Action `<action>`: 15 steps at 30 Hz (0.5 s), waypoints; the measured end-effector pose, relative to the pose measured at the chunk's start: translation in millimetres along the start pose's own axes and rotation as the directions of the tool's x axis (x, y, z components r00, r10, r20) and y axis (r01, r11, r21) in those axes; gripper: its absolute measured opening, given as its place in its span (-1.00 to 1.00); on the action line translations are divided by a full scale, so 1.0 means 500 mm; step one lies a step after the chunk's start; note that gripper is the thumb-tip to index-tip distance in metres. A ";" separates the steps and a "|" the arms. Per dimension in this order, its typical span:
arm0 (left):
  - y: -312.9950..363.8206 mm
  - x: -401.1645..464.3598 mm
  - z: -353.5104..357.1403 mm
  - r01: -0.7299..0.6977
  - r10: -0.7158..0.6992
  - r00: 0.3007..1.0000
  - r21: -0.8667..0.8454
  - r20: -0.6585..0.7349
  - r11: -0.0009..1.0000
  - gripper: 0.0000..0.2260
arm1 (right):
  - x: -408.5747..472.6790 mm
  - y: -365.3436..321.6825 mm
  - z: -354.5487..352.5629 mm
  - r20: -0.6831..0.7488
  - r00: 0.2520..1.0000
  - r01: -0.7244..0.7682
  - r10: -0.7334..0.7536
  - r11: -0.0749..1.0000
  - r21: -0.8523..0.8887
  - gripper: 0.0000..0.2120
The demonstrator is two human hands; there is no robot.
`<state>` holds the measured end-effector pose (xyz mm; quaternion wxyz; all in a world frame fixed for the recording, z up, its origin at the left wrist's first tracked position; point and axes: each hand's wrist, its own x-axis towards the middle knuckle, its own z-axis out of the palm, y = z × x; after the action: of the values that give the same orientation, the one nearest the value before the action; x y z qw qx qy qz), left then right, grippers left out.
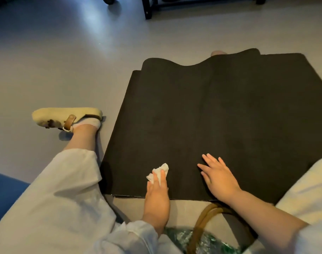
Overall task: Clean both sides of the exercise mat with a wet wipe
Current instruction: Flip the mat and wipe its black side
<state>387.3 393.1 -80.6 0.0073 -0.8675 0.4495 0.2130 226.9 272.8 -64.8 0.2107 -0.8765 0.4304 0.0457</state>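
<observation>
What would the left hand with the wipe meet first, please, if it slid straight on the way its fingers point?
Only more bare mat, it seems: the left hand points up the mat, and the first obstacle looks like the raised fold at the far end.

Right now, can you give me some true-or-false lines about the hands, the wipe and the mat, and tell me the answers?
1. The left hand presses the wipe on the mat. True.
2. The right hand holds a wipe too. False: it lies flat on the mat, holding nothing.
3. The mat is blue. False: it is black.
4. The mat's far end is folded over. True.
5. A shoe lies left of the mat. True.
</observation>
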 end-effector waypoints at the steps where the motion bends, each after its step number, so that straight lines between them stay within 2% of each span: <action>1: -0.003 0.000 -0.003 -0.023 0.023 1.000 0.000 -0.010 1.000 -0.32 | 0.001 -0.005 0.003 -0.027 1.000 -0.010 0.011 1.000 0.017 -0.60; 3: -0.004 0.000 -0.013 -0.128 0.129 0.992 0.035 -0.011 0.991 -0.35 | 0.002 -0.021 0.008 -0.070 0.998 0.000 0.004 0.998 0.059 -0.61; 4: -0.003 0.002 -0.016 -0.232 0.232 0.973 0.073 0.013 0.970 -0.35 | 0.003 -0.031 0.009 -0.076 0.997 0.031 -0.024 0.996 0.087 -0.60; 6: 0.004 0.013 -0.020 -0.482 0.471 0.875 0.111 0.113 0.869 -0.36 | 0.006 -0.054 0.011 -0.062 0.989 0.140 -0.132 0.977 0.158 -0.57; 7: 0.008 0.020 -0.021 -0.559 0.543 0.826 0.093 0.153 0.824 -0.39 | 0.009 -0.065 0.012 -0.051 0.981 0.195 -0.189 0.960 0.202 -0.55; 9: 0.017 0.034 -0.035 -0.571 0.572 0.812 -0.039 0.116 0.820 -0.53 | 0.019 -0.083 0.011 -0.044 0.965 0.261 -0.259 0.918 0.298 -0.51; 12: 0.013 0.070 -0.082 -0.522 0.518 0.853 -0.166 -0.071 0.837 -0.72 | 0.048 -0.102 0.002 -0.075 0.966 0.253 -0.247 0.849 0.464 -0.49; 14: 0.000 0.098 -0.116 -0.456 0.427 0.889 -0.381 -0.163 0.804 -0.76 | 0.076 -0.113 0.002 -0.073 0.975 0.216 -0.211 0.810 0.545 -0.49; 15: -0.009 0.116 -0.131 -0.480 0.422 0.877 -0.398 -0.228 0.782 -0.74 | 0.090 -0.118 0.004 -0.064 0.981 0.189 -0.186 0.802 0.567 -0.49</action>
<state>443.9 337.5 -43.5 -0.2698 -0.7245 0.5830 0.2497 301.0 272.3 -58.9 0.4656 -0.8114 0.3363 -0.1083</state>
